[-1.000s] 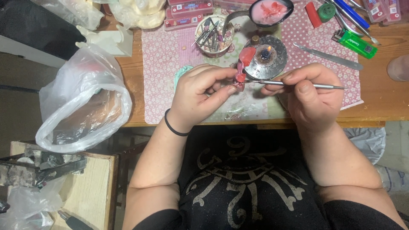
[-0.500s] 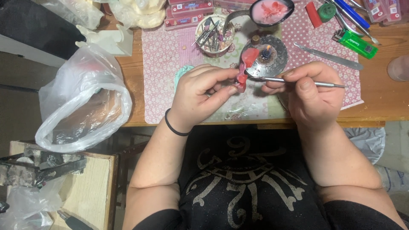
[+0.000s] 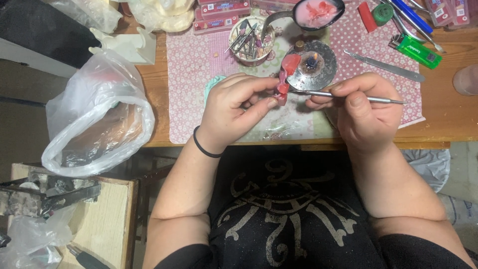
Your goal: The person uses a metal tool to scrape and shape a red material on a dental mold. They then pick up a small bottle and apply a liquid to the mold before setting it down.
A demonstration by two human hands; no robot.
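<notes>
The left hand was clamped on a small pink wax piece. The right hand pinched a thin metal tool, its tip now touching the wax, slightly nearer than before. Just beyond, a small burner glowed; fingers hid most of the wax.

The slender tool is smooth, bright metal with a satin sheen. The pink piece looks waxy and slightly glossy. The round dish is polished metal, reflective. The table is bare wood, matt. The mat is dotted pink, matt. The bag is thin, crinkled, translucent plastic. The lighter is glossy green plastic.
</notes>
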